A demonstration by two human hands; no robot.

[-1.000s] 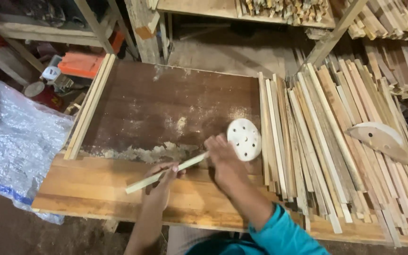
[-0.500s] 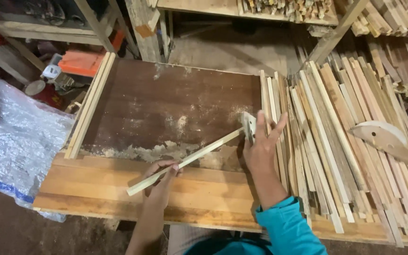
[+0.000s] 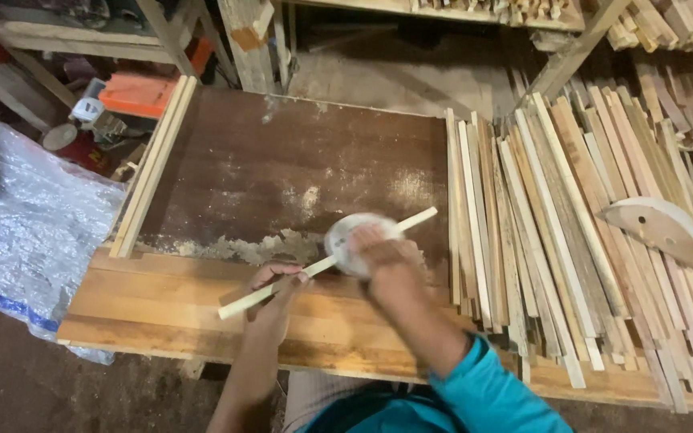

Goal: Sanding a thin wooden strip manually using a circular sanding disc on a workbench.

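Note:
A thin pale wooden stick [image 3: 417, 219] lies slantwise across the front of the brown board [image 3: 282, 160]. My left hand [image 3: 276, 287] pinches the stick near its lower left end, over the light wooden planks [image 3: 162, 309]. My right hand [image 3: 382, 252] presses a round white sanding disc [image 3: 342, 232] against the middle of the stick; the hand is motion-blurred and covers much of the disc. A teal sleeve covers my right forearm.
A dense heap of wooden slats [image 3: 571, 240] fills the right side, with a curved wooden piece [image 3: 655, 228] on top. Two long sticks [image 3: 152, 164] lie along the board's left edge. A plastic sack [image 3: 26, 232] sits left; orange tool [image 3: 142, 92] and clutter behind.
My right hand with the disc slid from the stick's upper right end back down to its middle. The left hand and the stick have barely moved.

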